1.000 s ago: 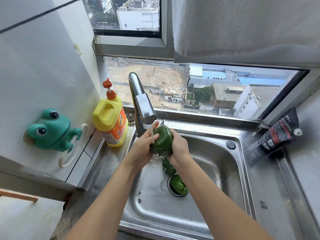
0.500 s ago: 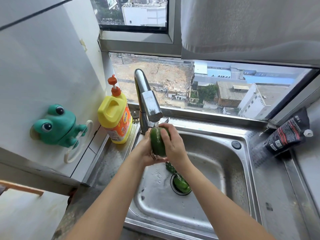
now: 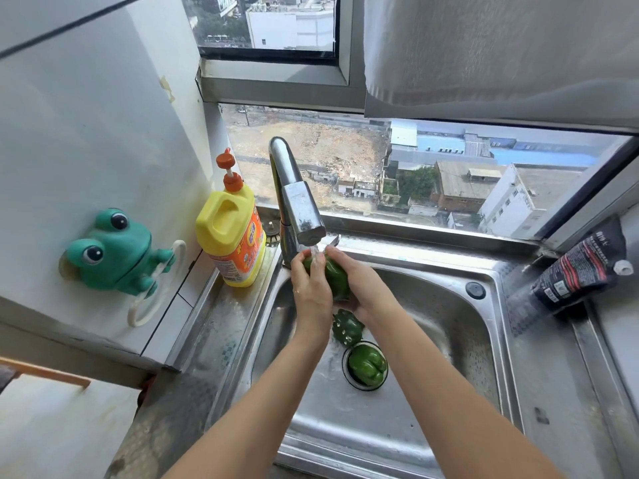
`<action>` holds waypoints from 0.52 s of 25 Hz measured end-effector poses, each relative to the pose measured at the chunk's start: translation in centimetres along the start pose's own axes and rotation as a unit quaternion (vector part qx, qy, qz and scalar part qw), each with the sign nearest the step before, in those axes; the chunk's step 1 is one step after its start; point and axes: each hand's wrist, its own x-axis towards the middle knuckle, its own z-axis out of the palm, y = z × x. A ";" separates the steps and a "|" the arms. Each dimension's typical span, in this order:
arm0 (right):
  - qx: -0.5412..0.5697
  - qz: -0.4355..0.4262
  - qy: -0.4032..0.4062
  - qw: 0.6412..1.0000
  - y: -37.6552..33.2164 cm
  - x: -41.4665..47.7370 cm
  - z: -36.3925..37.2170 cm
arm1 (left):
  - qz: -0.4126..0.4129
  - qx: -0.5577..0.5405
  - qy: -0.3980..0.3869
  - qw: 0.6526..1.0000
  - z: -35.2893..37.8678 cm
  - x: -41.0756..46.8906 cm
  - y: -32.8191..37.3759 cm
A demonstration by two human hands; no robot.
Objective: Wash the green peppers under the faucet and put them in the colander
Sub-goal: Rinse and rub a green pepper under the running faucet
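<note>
Green pepper [image 3: 332, 275] sits right under the running faucet [image 3: 297, 209], left hand [image 3: 311, 292] and right hand [image 3: 359, 288] both wrapped around it; two more peppers [image 3: 346, 326] [image 3: 367, 364] lie below in the steel sink [image 3: 449, 340], one over the drain.

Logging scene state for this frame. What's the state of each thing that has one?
faucet: running
held green pepper: under the stream, gripped by left hand and right hand
second green pepper: lying loose in the sink
third green pepper: sitting on the drain opening
dish soap bottle: upright, pump on
black pouch: propped at the right, cap on
</note>
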 end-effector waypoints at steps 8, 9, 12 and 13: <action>-0.237 -0.325 -0.002 0.916 3.2 -0.5 0.1 | -0.361 -0.244 -0.095 0.895 -1.3 2.1 1.8; -0.294 -0.329 -0.057 0.896 3.1 -0.5 -0.6 | -0.383 -0.231 -0.107 0.888 -2.0 2.3 2.3; -0.397 -0.311 -0.152 0.850 2.9 -0.8 -3.2 | -0.384 -0.159 -0.138 0.899 -3.7 2.7 2.4; -0.381 -0.294 -0.168 0.860 2.7 -0.8 -4.0 | -0.385 -0.130 -0.140 0.903 -4.2 2.8 2.2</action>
